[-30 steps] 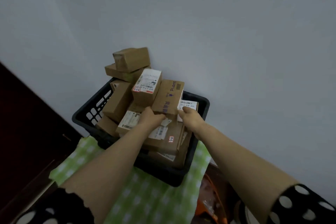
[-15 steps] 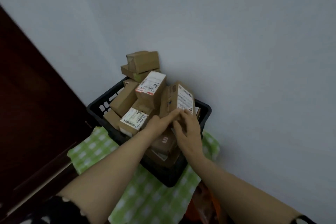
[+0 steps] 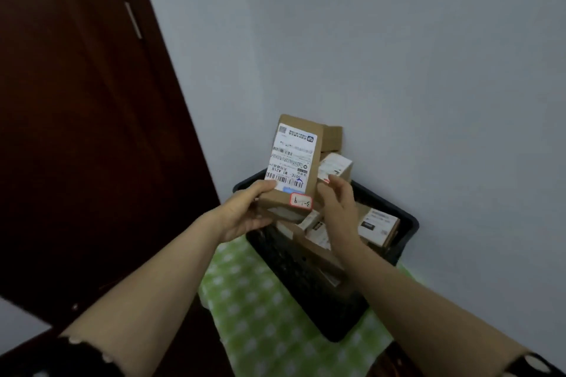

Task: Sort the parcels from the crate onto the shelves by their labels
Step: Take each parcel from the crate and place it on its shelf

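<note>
Nearest the camera, two bare forearms rise from the lower corners of the frame toward its centre; beneath them a green-and-white checked cloth (image 3: 263, 309) covers the surface on which the black slotted plastic crate (image 3: 309, 281) stands, right of centre and tight against the pale wall (image 3: 428, 70).

At mid-frame the left hand (image 3: 245, 214) grips the lower left corner of an oblong brown cardboard parcel with a white printed shipping label (image 3: 295, 162); its thumb lies on the labelled face and its fingers curl beneath the bottom end, so it is closed on the box; the right hand (image 3: 338, 205) stands just beside the parcel's lower right edge, fingers loosely curved and parted, and whether they touch the cardboard cannot be told.

The parcel is lifted clear above the crate's near-left rim; its long axis runs upward in the frame, tilted slightly right, label toward the camera and printed upside down; a small red-bordered white sticker with handwritten marks (image 3: 301, 201) sits at its lower right corner, between the two hands.

The relation that matters: the box extends away from the left grip toward the top of the frame, so its weight hangs beyond the held end; the left hand carries it, and the right is the nearer one to steady the free side.

Farther back, other brown cardboard parcels (image 3: 378, 223) remain heaped in the crate; the dark red-brown wooden door (image 3: 76, 101) fills the left of the frame; no shelves are in view, so the sorting looks far from finished.
</note>
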Tool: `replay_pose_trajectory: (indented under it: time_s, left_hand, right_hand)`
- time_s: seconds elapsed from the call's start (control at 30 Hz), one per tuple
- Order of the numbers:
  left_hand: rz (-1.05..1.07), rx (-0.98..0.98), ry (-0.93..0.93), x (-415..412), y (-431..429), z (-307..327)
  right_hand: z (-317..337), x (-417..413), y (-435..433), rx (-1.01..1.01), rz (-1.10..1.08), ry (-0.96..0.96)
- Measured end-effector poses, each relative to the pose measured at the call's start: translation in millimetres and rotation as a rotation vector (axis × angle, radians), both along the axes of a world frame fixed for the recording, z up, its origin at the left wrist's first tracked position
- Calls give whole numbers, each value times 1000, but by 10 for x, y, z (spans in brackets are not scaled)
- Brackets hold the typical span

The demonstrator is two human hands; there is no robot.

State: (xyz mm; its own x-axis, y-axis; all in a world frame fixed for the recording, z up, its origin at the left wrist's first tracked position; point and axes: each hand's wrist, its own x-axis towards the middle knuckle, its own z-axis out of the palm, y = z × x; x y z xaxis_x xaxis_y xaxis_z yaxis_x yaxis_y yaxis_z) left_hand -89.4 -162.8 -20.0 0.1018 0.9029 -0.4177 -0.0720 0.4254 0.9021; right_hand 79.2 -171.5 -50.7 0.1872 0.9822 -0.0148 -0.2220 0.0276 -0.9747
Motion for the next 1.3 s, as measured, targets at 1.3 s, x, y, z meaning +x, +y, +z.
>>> replay_pose_trajectory:
  time_s: [1.3]
  left_hand:
    - [294, 270, 264, -1986, -1532, 940]
  right_hand:
    - [957, -2046, -160, 151, 1098, -94]
